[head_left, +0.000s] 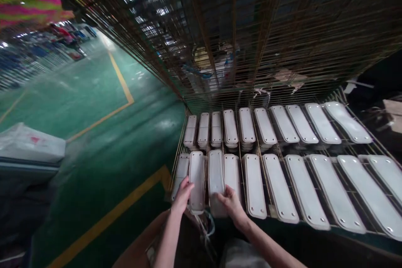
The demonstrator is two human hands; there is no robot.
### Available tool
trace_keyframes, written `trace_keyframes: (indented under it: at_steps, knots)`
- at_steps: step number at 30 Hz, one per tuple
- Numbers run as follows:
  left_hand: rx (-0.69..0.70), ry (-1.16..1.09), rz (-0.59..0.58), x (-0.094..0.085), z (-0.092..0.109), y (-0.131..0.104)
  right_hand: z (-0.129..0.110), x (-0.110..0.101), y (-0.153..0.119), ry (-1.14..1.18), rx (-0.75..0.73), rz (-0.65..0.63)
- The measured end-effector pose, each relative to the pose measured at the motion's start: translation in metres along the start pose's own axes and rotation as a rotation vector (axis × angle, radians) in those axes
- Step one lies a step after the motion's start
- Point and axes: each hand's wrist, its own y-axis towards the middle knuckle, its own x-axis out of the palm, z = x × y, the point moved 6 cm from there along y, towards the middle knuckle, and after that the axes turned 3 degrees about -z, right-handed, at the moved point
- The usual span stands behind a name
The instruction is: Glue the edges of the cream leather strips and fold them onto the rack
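Observation:
My left hand (pixel 183 196) is closed at the left edge of a white oblong panel (pixel 197 176) with rounded corners and small dark dots at its ends. To its right, my right hand (pixel 231 204) has its thumb over the lower right side of a second, greyer oblong panel (pixel 216 173). Both panels lie at a slight slant over the front row in a wire rack (pixel 204 167). Similar panels are partly hidden beside them: one behind my left hand (pixel 182 167), one beyond my right (pixel 231 171). The undersides of my fingers are hidden.
Two rows of stacked white panels (pixel 256 184) fill the rack shelf. A rusty wire grid (pixel 220 67) rises behind them. Left lies a green floor (pixel 125 146) with yellow lines, and a white-wrapped stack (pixel 31 144). White strings (pixel 204 230) hang below the front edge.

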Motion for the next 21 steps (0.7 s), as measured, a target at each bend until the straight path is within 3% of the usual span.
trace_keyframes:
  at_steps: [4,9,15,21]
  knots:
    - [-0.038,0.082,-0.004,-0.002,-0.018,0.026,0.025,0.0,0.038,-0.143,0.012,0.186]
    - [-0.027,0.186,0.037,-0.007,-0.031,0.036,0.046,-0.006,0.043,-0.312,0.025,0.333]
    - [0.047,0.3,0.131,-0.012,-0.035,0.043,0.051,0.003,0.032,-0.373,-0.012,0.377]
    - [0.091,0.432,0.212,-0.019,-0.034,0.038,0.053,0.011,0.023,-0.489,-0.039,0.314]
